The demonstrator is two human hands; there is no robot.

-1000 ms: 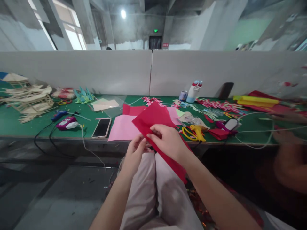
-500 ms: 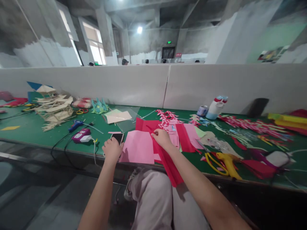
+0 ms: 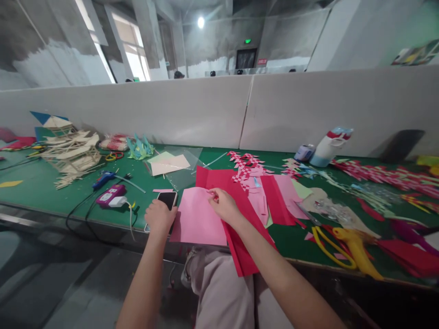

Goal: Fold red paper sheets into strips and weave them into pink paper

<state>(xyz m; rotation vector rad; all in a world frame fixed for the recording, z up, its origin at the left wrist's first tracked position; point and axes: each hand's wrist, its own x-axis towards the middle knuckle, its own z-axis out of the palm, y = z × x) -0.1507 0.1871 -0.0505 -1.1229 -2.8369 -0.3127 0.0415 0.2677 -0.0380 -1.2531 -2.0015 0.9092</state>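
My left hand (image 3: pixel 158 216) is closed over the near end of a black smartphone (image 3: pixel 168 199) lying at the front edge of the green table (image 3: pixel 51 192). My right hand (image 3: pixel 222 204) pinches the edge of a red paper sheet (image 3: pixel 240 228) that lies on the table and hangs over its front edge above my lap. A pink paper sheet (image 3: pixel 199 219) lies flat between my two hands, partly under the red one.
A purple glue gun (image 3: pixel 109 197) with cables lies left of the phone. A stick model (image 3: pixel 73 153) stands far left. Woven red and pink strips (image 3: pixel 248 169), yellow scissors (image 3: pixel 329 242), a yellow glue gun (image 3: pixel 356 242) and a white bottle (image 3: pixel 327 146) lie right. A grey partition backs the table.
The red sheet went from held up in both hands to lying on the table. My left hand let go of it and moved left onto the phone.
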